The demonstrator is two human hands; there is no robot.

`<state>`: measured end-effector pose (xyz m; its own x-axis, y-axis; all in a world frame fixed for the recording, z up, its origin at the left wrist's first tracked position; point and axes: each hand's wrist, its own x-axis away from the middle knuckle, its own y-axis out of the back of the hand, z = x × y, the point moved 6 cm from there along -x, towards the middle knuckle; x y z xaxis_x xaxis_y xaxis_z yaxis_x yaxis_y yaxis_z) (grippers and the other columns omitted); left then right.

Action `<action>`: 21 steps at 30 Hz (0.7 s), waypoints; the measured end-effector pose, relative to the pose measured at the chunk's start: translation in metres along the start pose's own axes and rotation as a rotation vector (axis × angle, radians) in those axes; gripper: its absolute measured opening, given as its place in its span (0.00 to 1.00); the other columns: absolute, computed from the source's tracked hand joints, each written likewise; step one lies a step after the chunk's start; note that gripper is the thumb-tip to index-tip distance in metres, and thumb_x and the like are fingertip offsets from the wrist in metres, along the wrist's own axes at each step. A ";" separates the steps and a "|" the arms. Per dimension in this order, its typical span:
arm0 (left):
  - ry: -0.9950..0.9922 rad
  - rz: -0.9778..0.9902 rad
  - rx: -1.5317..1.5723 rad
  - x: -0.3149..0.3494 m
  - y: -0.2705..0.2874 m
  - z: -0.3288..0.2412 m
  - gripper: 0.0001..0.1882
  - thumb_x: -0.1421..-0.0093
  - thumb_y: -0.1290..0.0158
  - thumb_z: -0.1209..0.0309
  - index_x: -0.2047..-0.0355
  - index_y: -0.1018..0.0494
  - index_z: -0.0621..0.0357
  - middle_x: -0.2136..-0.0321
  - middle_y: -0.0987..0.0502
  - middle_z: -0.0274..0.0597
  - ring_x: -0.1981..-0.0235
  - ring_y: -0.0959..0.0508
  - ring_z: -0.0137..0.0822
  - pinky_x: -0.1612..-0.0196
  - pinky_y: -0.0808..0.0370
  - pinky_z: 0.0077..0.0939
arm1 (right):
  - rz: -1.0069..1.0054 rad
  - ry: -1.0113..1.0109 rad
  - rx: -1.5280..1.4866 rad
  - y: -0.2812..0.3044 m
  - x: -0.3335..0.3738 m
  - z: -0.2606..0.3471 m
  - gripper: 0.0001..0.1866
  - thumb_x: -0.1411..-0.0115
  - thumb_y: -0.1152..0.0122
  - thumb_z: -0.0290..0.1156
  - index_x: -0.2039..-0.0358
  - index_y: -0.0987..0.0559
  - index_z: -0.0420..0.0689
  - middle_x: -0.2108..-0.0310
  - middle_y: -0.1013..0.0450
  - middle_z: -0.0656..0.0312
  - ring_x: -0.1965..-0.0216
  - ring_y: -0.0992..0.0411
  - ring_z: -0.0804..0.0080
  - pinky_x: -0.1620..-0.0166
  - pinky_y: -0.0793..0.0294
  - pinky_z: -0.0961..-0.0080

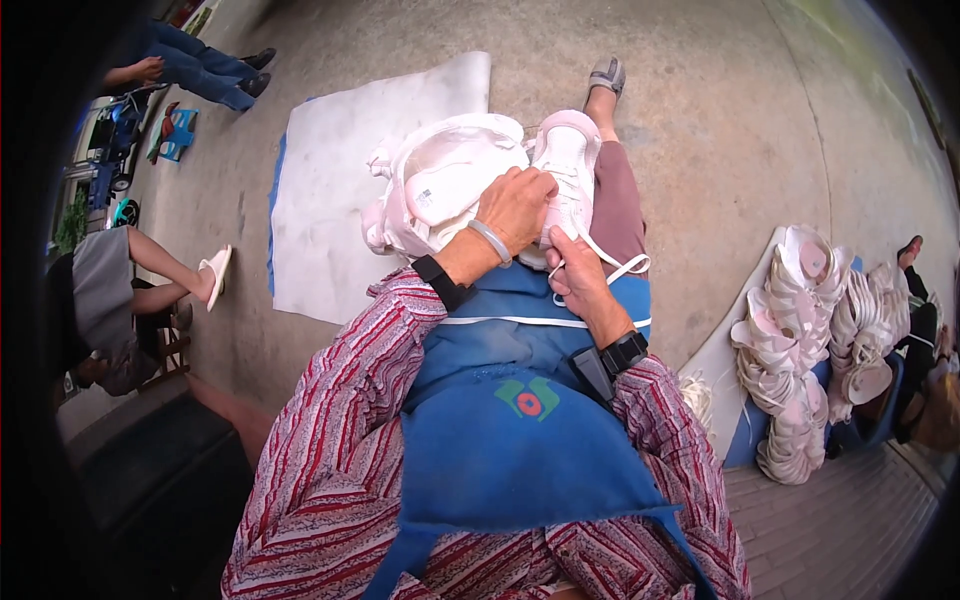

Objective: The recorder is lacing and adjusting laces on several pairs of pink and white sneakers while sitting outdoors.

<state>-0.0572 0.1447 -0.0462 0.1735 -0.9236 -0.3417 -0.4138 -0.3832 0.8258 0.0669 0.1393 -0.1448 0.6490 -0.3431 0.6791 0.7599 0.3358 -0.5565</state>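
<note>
A pale pink and white lace-up shoe (567,142) lies over my lap, its toe pointing away from me. My left hand (515,210) is closed at the left side of its lacing, the fingertips pressed to the eyelet rows. Lower down, my right hand (580,275) pinches by the opening, where a white shoelace (628,266) leaves the shoe and loops to the right. What exactly lies between the fingertips is partly hidden. Another length of white lace crosses my blue apron (520,430). Just left of the shoe sits a heap of similar pink and white shoe uppers (455,170).
A white sheet (335,190) lies on the concrete floor under the heap's left side. Stacked shoe uppers (795,330) stand at the right, beside a bundle of white laces (697,398). Other people's legs show at the left and far right. A small blue stool (178,135) stands far left.
</note>
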 end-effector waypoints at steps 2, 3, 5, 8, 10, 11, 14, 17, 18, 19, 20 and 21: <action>0.015 -0.054 -0.020 -0.001 0.017 -0.010 0.06 0.49 0.48 0.74 0.70 0.29 0.61 0.74 0.24 0.44 0.74 0.24 0.45 0.71 0.28 0.35 | 0.001 0.020 0.019 -0.001 0.002 0.006 0.10 0.38 0.47 0.41 0.69 0.33 0.50 0.84 0.38 0.72 0.90 0.48 0.89 0.91 0.50 0.89; 0.033 -0.107 -0.042 0.001 0.028 -0.015 0.07 0.48 0.48 0.73 0.70 0.30 0.63 0.71 0.24 0.44 0.72 0.23 0.41 0.72 0.28 0.32 | 0.009 0.044 0.036 -0.002 0.003 0.010 0.10 0.38 0.47 0.41 0.70 0.33 0.50 0.84 0.38 0.72 0.90 0.48 0.88 0.91 0.51 0.89; 0.415 0.246 0.191 0.023 0.018 -0.002 0.10 0.46 0.48 0.70 0.67 0.30 0.65 0.68 0.25 0.45 0.70 0.24 0.37 0.71 0.27 0.30 | 0.017 0.061 0.056 -0.002 0.008 0.012 0.11 0.38 0.47 0.41 0.72 0.33 0.49 0.84 0.39 0.72 0.90 0.47 0.87 0.91 0.52 0.88; 1.050 0.638 0.849 0.089 -0.016 0.002 0.17 0.40 0.50 0.64 0.58 0.31 0.68 0.63 0.26 0.46 0.64 0.24 0.31 0.66 0.24 0.25 | -0.053 -0.001 0.217 0.002 0.016 0.015 0.13 0.41 0.45 0.41 0.73 0.28 0.45 0.85 0.37 0.72 0.90 0.46 0.85 0.89 0.51 0.85; 1.101 0.588 0.940 0.107 -0.032 -0.004 0.19 0.39 0.50 0.64 0.56 0.31 0.68 0.61 0.27 0.46 0.63 0.24 0.35 0.60 0.23 0.28 | -0.086 0.081 0.640 0.000 0.029 0.030 0.15 0.43 0.45 0.40 0.73 0.25 0.39 0.84 0.33 0.68 0.89 0.40 0.80 0.87 0.43 0.80; 1.222 0.452 1.147 0.111 -0.040 -0.006 0.19 0.40 0.49 0.64 0.55 0.31 0.68 0.60 0.27 0.46 0.62 0.24 0.35 0.58 0.24 0.28 | -0.042 0.198 0.884 -0.002 0.032 0.041 0.18 0.46 0.46 0.40 0.70 0.23 0.35 0.81 0.29 0.62 0.84 0.34 0.77 0.81 0.35 0.77; 1.361 0.228 1.472 0.115 -0.054 -0.006 0.18 0.41 0.47 0.64 0.55 0.31 0.64 0.61 0.26 0.44 0.62 0.24 0.34 0.55 0.26 0.28 | -0.238 0.596 1.356 -0.007 0.052 0.076 0.11 0.47 0.45 0.35 0.71 0.21 0.40 0.79 0.28 0.54 0.77 0.29 0.65 0.71 0.31 0.71; 1.467 0.181 1.662 0.115 -0.064 0.001 0.16 0.42 0.45 0.64 0.56 0.29 0.58 0.68 0.26 0.40 0.65 0.24 0.32 0.59 0.24 0.27 | -0.363 0.808 1.351 -0.017 0.057 0.107 0.08 0.47 0.45 0.31 0.72 0.21 0.42 0.79 0.31 0.53 0.75 0.30 0.58 0.70 0.31 0.67; 1.459 0.177 1.670 0.113 -0.066 0.001 0.16 0.42 0.45 0.64 0.56 0.29 0.58 0.68 0.26 0.40 0.65 0.24 0.32 0.59 0.24 0.27 | -0.363 0.814 1.358 -0.020 0.053 0.110 0.08 0.47 0.45 0.31 0.72 0.21 0.42 0.79 0.31 0.53 0.75 0.30 0.58 0.70 0.31 0.67; 1.458 0.167 1.695 0.109 -0.066 -0.001 0.15 0.42 0.45 0.64 0.57 0.29 0.57 0.68 0.26 0.40 0.65 0.24 0.33 0.59 0.24 0.27 | -0.346 0.862 1.303 -0.025 0.050 0.112 0.07 0.47 0.44 0.31 0.72 0.21 0.42 0.79 0.32 0.53 0.75 0.30 0.57 0.70 0.31 0.66; 1.457 0.156 1.720 0.105 -0.066 -0.003 0.14 0.42 0.45 0.64 0.58 0.29 0.57 0.68 0.26 0.40 0.65 0.24 0.33 0.59 0.24 0.28 | -0.328 0.909 1.246 -0.029 0.047 0.114 0.06 0.47 0.44 0.30 0.73 0.22 0.42 0.78 0.32 0.54 0.75 0.30 0.56 0.70 0.32 0.65; 1.475 0.115 1.713 0.105 -0.065 -0.006 0.13 0.42 0.45 0.65 0.60 0.29 0.56 0.67 0.26 0.41 0.64 0.24 0.36 0.59 0.24 0.30 | -0.328 0.912 1.250 -0.031 0.041 0.114 0.06 0.47 0.44 0.30 0.73 0.22 0.42 0.78 0.32 0.54 0.75 0.30 0.56 0.70 0.32 0.65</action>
<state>-0.0066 0.0731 -0.1332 0.0934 -0.6006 0.7941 -0.4592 -0.7337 -0.5009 0.0658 0.2144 -0.0450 0.6228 -0.7788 -0.0753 0.6560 0.4673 0.5926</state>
